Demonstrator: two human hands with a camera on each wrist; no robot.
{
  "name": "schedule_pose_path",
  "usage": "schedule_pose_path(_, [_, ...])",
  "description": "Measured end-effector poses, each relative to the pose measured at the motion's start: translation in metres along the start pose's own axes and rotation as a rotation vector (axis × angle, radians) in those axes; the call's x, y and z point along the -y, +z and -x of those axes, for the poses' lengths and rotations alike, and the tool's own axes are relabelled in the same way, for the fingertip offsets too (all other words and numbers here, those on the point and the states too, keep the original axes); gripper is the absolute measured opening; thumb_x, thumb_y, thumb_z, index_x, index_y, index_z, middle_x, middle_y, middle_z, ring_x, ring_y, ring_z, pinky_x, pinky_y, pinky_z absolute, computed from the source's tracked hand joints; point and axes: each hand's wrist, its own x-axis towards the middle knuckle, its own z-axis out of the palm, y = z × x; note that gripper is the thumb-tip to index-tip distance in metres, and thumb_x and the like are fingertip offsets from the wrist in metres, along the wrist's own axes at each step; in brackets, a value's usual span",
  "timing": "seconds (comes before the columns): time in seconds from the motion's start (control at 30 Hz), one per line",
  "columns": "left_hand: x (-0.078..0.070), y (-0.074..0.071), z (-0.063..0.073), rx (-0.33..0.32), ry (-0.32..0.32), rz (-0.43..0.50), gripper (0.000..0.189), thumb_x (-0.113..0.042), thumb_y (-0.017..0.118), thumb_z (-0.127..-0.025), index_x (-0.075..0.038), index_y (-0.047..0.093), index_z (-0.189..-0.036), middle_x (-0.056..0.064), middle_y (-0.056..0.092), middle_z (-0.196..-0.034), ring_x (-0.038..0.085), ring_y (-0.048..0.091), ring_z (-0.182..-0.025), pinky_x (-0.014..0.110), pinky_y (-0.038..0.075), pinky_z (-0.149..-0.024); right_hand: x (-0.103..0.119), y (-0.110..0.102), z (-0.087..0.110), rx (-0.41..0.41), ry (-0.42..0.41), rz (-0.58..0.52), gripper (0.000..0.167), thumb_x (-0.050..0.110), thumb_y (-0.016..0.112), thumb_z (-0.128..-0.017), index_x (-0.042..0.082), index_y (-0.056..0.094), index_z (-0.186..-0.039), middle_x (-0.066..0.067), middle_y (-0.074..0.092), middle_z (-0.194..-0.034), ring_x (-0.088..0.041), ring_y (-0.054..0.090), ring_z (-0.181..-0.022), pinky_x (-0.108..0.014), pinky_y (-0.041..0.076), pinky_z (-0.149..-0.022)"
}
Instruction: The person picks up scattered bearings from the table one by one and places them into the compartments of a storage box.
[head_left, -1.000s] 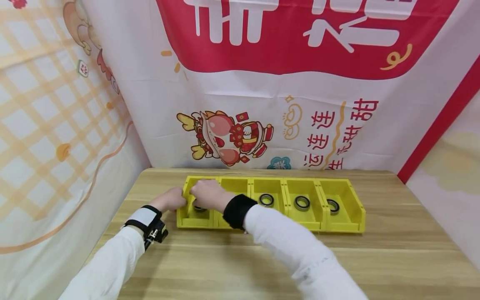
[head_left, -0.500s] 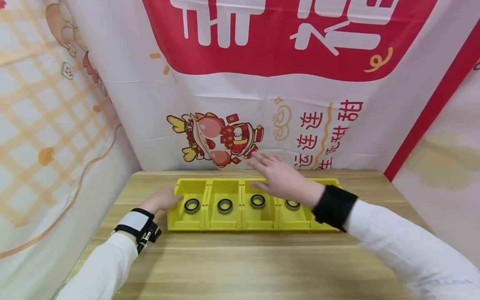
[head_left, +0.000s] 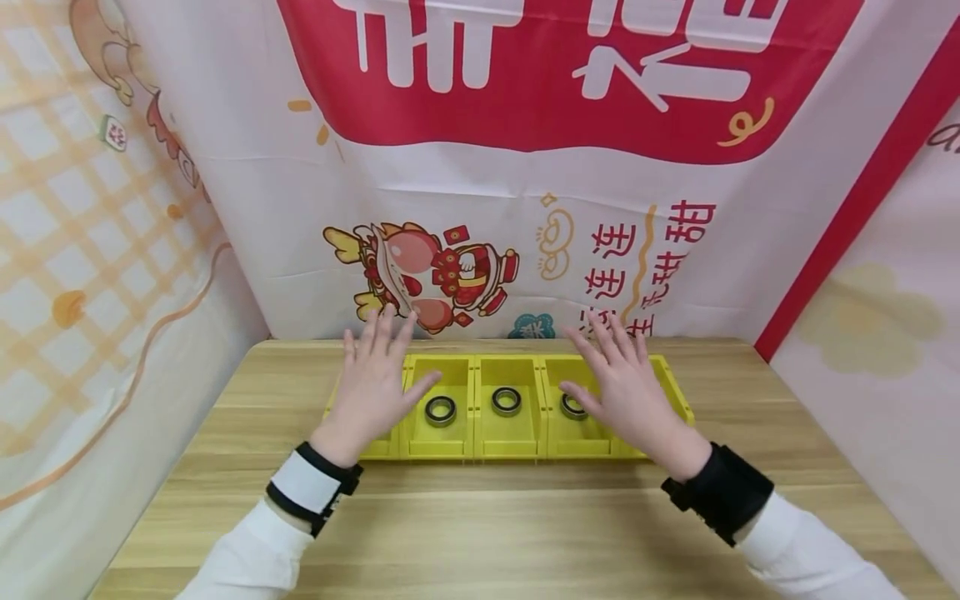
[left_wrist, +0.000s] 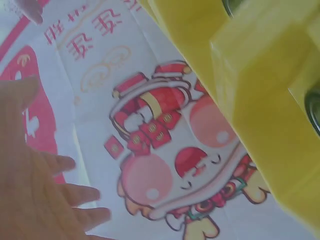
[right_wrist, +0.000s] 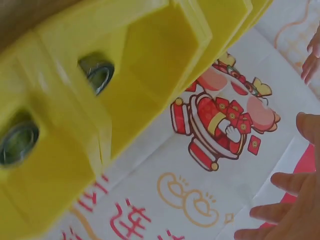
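A row of several joined yellow bins (head_left: 510,450) stands on the wooden table. Three ball bearings show in the head view: one bearing (head_left: 440,411) left of centre, a middle bearing (head_left: 506,402), and a partly covered bearing (head_left: 573,394) beside the right hand. My left hand (head_left: 369,390) hovers over the left end of the row, fingers spread, holding nothing. Over the right end, my right hand (head_left: 632,396) is likewise spread and holds nothing. Both hands hide parts of the end bins. In the right wrist view, two bearings lie in separate bins, including one bearing (right_wrist: 20,142) at left.
Wooden tabletop (head_left: 480,525) extends in front of the bins. Behind them hangs a white and red printed cloth (head_left: 465,183), with a checked cloth (head_left: 90,250) on the left side.
My right hand has left the leftmost bin and moved to the right end. My left hand has let go of that bin's side and risen over it, fingers spreading.
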Motion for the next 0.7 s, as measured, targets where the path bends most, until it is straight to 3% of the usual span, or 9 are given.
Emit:
schedule_pose_path(0.13, [-0.015, 0.012, 0.006, -0.026, 0.046, -0.057, 0.088, -0.065, 0.049, -0.084, -0.025, 0.009, -0.152, 0.011, -0.002, -0.158, 0.035, -0.005, -0.144, 0.064, 0.001, -0.110, 0.006, 0.016, 0.012, 0.036, 0.053, -0.019, 0.075, 0.054, 0.054, -0.088, 0.024, 0.025, -0.150, -0.010, 0.002, -0.158, -0.041, 0.000, -0.142, -0.071, 0.007, -0.104])
schedule_pose_path(0.37, [-0.024, 0.041, 0.016, 0.072, 0.075, -0.028, 0.080, -0.067, 0.044, -0.085, -0.026, 0.022, -0.150, 0.010, 0.007, -0.157, 0.036, 0.001, -0.144, 0.064, 0.001, -0.110, 0.010, 0.040, 0.025, 0.203, 0.144, -0.081, 0.071, 0.059, 0.046, -0.089, 0.032, 0.021, -0.150, -0.006, -0.003, -0.158, -0.039, -0.010, -0.142, -0.074, -0.001, -0.100])
schedule_pose_path(0.5, [-0.025, 0.051, 0.023, 0.101, 0.069, -0.023, 0.079, -0.068, 0.042, -0.085, -0.025, 0.025, -0.149, 0.011, 0.011, -0.156, 0.037, 0.004, -0.143, 0.063, 0.004, -0.110, 0.010, 0.045, 0.027, 0.220, 0.148, -0.061, 0.072, 0.060, 0.047, -0.088, 0.034, 0.020, -0.150, -0.005, -0.004, -0.158, -0.038, -0.011, -0.142, -0.074, -0.001, -0.100])
schedule_pose_path(0.7, [-0.027, 0.053, 0.024, 0.114, 0.067, -0.010, 0.078, -0.067, 0.042, -0.086, -0.026, 0.024, -0.150, 0.011, 0.011, -0.156, 0.036, 0.004, -0.143, 0.062, 0.004, -0.111, 0.009, 0.044, 0.027, 0.205, 0.141, -0.032, 0.073, 0.061, 0.048, -0.087, 0.033, 0.021, -0.150, -0.005, -0.002, -0.158, -0.037, -0.011, -0.142, -0.075, 0.000, -0.100])
